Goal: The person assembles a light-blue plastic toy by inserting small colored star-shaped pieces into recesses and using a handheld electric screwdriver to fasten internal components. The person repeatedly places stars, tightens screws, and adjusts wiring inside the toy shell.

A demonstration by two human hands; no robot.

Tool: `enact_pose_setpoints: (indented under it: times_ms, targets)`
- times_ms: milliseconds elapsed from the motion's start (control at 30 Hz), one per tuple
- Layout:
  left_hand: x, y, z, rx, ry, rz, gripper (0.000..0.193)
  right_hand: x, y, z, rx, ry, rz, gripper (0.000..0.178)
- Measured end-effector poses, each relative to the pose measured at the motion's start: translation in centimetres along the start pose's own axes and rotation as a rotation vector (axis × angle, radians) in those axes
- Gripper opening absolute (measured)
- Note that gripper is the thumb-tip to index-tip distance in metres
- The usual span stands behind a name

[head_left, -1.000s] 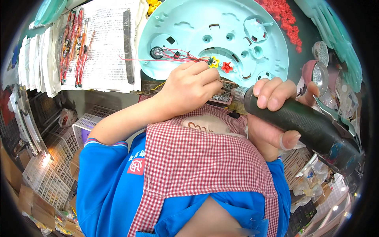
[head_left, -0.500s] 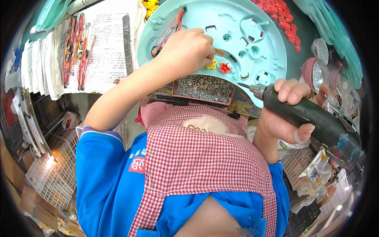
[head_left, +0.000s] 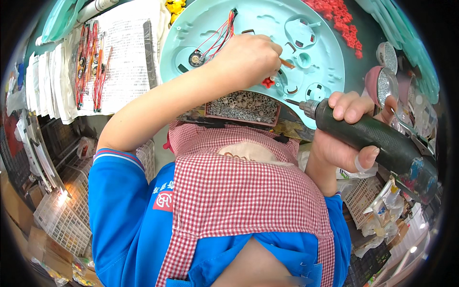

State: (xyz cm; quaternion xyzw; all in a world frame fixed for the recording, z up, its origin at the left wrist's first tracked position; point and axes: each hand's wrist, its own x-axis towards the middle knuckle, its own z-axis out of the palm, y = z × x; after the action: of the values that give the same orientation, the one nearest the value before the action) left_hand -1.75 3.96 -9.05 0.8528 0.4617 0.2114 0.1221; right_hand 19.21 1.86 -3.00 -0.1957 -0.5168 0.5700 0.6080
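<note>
My right hand (head_left: 351, 126) is wrapped round a dark electric screwdriver (head_left: 370, 131), its bit pointing left over the near right edge of a round turquoise plastic shell (head_left: 325, 52). Over the middle of the shell, my left hand (head_left: 253, 60) has its fingers curled together; what they pinch, if anything, is hidden. Beside its fingertips lie a brown strip (head_left: 288, 64) and a red star-shaped piece (head_left: 268, 82). A small round speaker (head_left: 196, 58) with red and black wires (head_left: 222, 36) rests in the shell's left part, partly behind my left forearm.
A pink-rimmed tray of small screws (head_left: 244, 107) stands at the near table edge. Wired parts (head_left: 91, 67) lie on printed sheets (head_left: 126, 57) at left. Red pieces (head_left: 337, 21) and yellow pieces (head_left: 175, 8) lie beyond the shell. Bowls (head_left: 382, 86) and scissors (head_left: 413, 129) are at right.
My left hand has moved right across the shell, covering where the yellow star showed and uncovering the speaker. The shell has shifted slightly left. My right hand keeps hold of the screwdriver, almost still.
</note>
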Motion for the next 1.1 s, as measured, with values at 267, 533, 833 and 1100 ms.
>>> enact_pose_setpoints:
  times_ms: [267,533,833,1100]
  targets:
    - [-0.1,-1.9,-0.2,0.094,-0.060,0.211,0.011,0.2,-0.1,-0.4,-0.002,0.002,-0.013,0.082]
    - [1.0,-0.3,0.2,0.015,-0.131,0.184,0.009,0.1,-0.2,-0.6,0.002,-0.012,-0.013,0.081]
    - [-0.1,0.1,-1.7,-0.245,-0.290,-0.132,0.010,0.1,-0.4,-0.8,0.029,-0.024,-0.008,0.080]
    - [0.9,0.1,-1.4,-0.248,-0.251,-0.023,0.013,-0.1,-0.5,-0.7,0.025,-0.024,-0.005,0.081]
